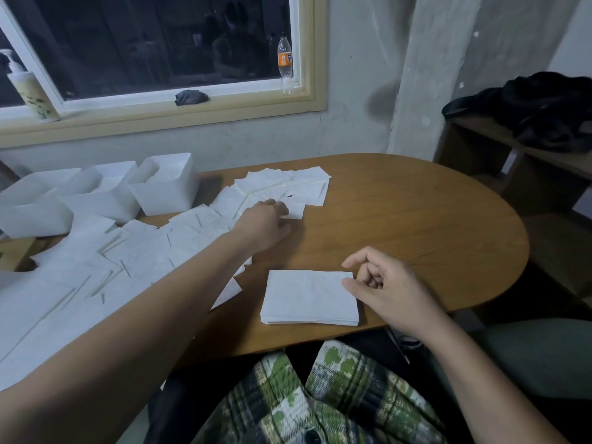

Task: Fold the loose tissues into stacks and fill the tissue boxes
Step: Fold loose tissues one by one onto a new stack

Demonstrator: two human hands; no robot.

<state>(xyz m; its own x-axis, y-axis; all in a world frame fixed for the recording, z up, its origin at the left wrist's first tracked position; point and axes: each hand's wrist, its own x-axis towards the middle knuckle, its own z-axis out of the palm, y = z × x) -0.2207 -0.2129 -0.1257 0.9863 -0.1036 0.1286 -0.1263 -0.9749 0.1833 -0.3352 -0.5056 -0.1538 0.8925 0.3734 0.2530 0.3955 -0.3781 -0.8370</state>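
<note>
A neat stack of folded white tissues [310, 298] lies near the front edge of the brown table [416, 219]. My right hand [384, 286] sits at the stack's right edge, thumb touching its corner, fingers loosely curled and holding nothing. My left hand [264, 224] reaches out across the table, its fingertips on a loose tissue [293, 209] at the edge of the spread. Many loose tissues [128, 261] cover the table's left half. Three white tissue boxes [163, 187] stand open at the back left, with tissue inside the nearest one.
A shelf unit with a black garment [541, 107] stands to the right. On the window sill are an orange-labelled bottle [285, 64], a dark cloth [191, 97] and a pump bottle [27, 88]. My plaid-clothed lap [320, 395] is below the table edge.
</note>
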